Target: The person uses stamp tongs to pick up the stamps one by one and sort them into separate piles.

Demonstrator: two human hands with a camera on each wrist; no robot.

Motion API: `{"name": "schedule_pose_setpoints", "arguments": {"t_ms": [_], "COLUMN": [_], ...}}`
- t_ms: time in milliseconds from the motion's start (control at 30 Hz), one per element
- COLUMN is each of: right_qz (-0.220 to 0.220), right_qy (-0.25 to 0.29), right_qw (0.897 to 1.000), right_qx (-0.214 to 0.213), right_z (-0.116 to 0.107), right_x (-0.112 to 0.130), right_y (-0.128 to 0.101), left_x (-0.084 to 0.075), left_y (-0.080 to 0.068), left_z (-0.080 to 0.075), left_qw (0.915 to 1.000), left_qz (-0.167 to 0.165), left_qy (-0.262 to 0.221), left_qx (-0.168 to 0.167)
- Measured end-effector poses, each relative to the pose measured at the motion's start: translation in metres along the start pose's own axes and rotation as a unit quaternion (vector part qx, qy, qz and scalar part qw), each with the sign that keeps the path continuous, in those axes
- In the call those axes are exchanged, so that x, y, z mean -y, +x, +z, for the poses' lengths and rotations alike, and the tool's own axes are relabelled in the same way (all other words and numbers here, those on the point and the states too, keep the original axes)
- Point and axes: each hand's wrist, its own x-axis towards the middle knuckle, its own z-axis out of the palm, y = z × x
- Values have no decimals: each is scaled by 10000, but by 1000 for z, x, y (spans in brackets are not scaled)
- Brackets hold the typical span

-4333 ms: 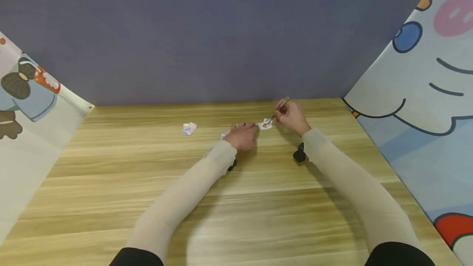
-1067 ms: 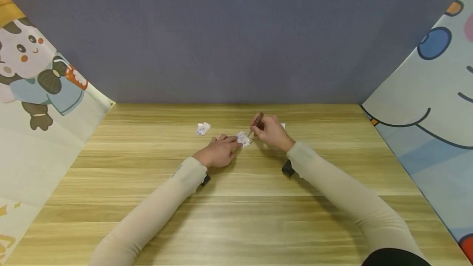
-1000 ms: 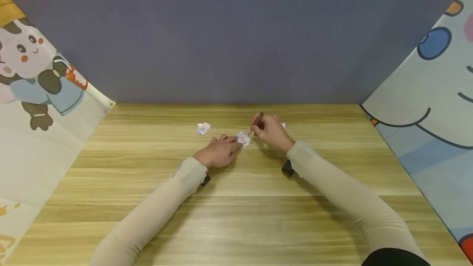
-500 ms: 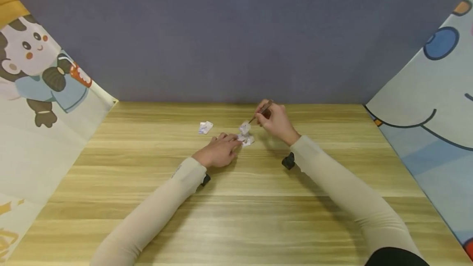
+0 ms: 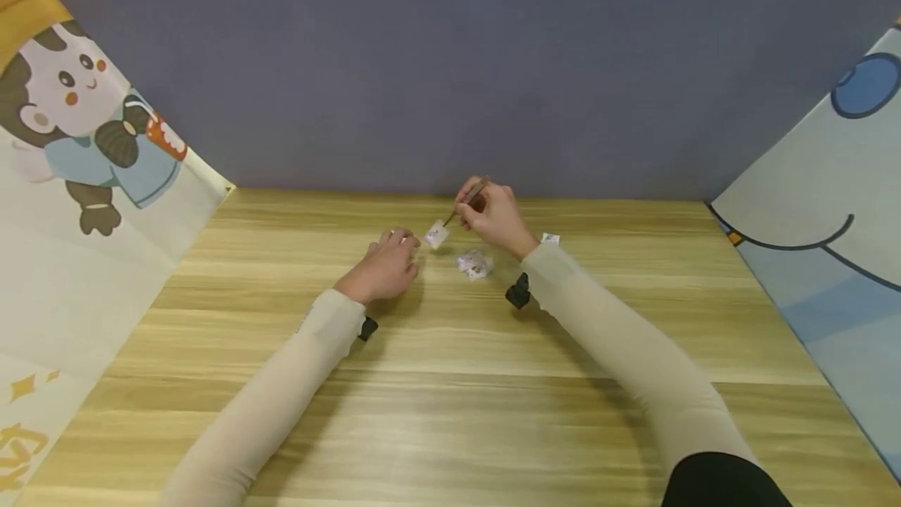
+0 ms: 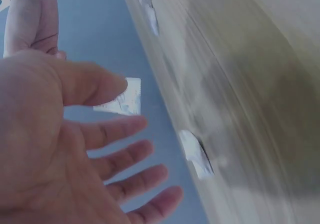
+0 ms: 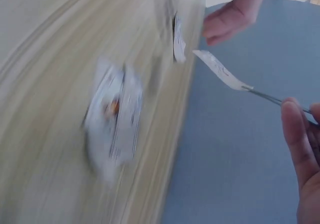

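My right hand (image 5: 486, 213) pinches thin metal tweezers (image 5: 468, 195), seen too in the right wrist view (image 7: 277, 100). Their tips hold a small white printed paper piece (image 5: 436, 235) (image 7: 220, 70) off the wooden table (image 5: 450, 413). My left hand (image 5: 394, 250) hovers just left of that piece, with its fingers (image 6: 135, 129) spread and nothing in it. The held piece (image 6: 124, 98) hangs beside its thumb. A small pile of printed paper pieces (image 5: 474, 264) (image 7: 115, 119) lies on the table below my right hand. Another piece (image 6: 196, 155) lies under my left hand.
One more small paper piece (image 5: 551, 239) lies by my right forearm. A grey-blue wall (image 5: 450, 61) backs the table. Cartoon-printed panels stand at the left (image 5: 84, 202) and right (image 5: 831, 225) sides. Bare wood stretches toward the near edge.
My right hand lifted a paper piece off the pile with the tweezers and carried it left. My left hand let go of the pile and moved left, opening its fingers.
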Motion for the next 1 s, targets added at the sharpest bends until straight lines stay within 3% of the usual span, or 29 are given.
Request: {"name": "schedule_pose_setpoints", "arguments": {"t_ms": [267,433,567,733,1000], "right_qz": [387,569,730,748,699], "right_qy": [252,-10,-253,-662,-727], "right_qw": [9962,9933,9913,9890,9911], "right_qx": [732,1002,1064,1094,874], "right_z": [37,52,58,64,68], "right_x": [-6,-14,-17,-19,-19], "right_y": [21,27,28,28,28], "left_x": [12,14,14,15,17], "left_y": [0,2,3,4,3], "left_z": [-2,3,6,5,4], "left_qw": [9989,9990,9979,9974,9966], "left_qz": [-427,-331,-280,-352,-527], "left_qy": [15,235,389,423,450], "left_qx": [-203,204,445,466,439]}}
